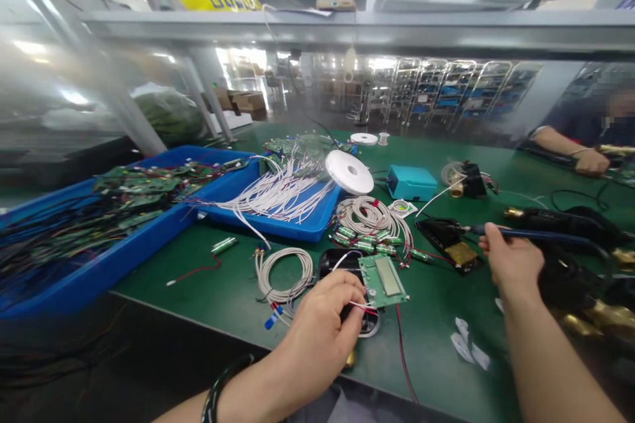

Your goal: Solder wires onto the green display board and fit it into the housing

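Observation:
My left hand (325, 320) is closed in a pinch on thin red and white wires at the corner of a green circuit board (383, 280) that lies over a black holder near the table's front edge. A dark bangle sits on that wrist. My right hand (510, 261) is wrapped round the blue handle of a soldering iron (540, 235), its tip pointing left over a black stand with a yellow sponge (460, 253). A coil of grey cable (284, 273) lies just left of the board.
Two blue trays (149, 238) of circuit boards and white wires fill the left side. A white reel (349, 172), a teal box (411, 182), more cable coils (370, 215) and small green parts sit mid-table. Another person's hand (590, 162) rests at far right. White paper scraps (469, 344) lie near the front.

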The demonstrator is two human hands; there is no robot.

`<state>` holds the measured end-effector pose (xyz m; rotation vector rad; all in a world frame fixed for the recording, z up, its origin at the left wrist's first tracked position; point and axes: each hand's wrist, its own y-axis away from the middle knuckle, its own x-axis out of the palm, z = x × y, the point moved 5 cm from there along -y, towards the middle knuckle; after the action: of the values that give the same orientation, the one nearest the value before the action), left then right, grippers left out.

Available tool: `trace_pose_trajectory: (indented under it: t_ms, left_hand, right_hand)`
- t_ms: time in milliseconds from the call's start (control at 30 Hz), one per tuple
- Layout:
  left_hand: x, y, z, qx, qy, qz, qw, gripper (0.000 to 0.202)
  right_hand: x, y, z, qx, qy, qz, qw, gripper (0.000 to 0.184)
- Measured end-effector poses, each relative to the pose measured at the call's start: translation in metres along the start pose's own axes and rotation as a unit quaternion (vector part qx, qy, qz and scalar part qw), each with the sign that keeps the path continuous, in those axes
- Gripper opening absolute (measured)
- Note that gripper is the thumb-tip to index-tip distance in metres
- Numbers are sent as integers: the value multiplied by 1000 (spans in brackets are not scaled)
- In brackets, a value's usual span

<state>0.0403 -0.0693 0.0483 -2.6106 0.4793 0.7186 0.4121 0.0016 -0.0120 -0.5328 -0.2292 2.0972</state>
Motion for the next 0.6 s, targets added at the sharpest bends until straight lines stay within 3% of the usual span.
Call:
trace_pose_trajectory:
  t_ms: [133, 200, 333, 367, 400, 600]
  left_hand:
    - [3, -1, 0, -8, -8, -22, 1000, 14]
    - [4, -1, 2, -19, -9, -35, 999, 15]
    - [5, 3, 5, -42, -34, -70, 996, 14]
    - [4, 5, 6, -43, -46, -82, 995, 13]
    - [4, 8, 6, -42, -60, -95, 993, 13]
    - [7, 15, 3, -15, -114, -157, 981, 15]
  right_hand:
    - [-38, 11, 27, -13, -58, -85, 995, 31]
    - [-47, 25, 43, -20, -131, -94, 987, 28]
    - [-36, 65, 67, 6, -259, 53, 964, 17]
    - [-31, 76, 71, 22, -287, 101, 952, 14]
    - [-23, 88, 73, 58, -344, 160, 923, 11]
    - [-5, 126, 68, 118, -364, 260, 886, 10]
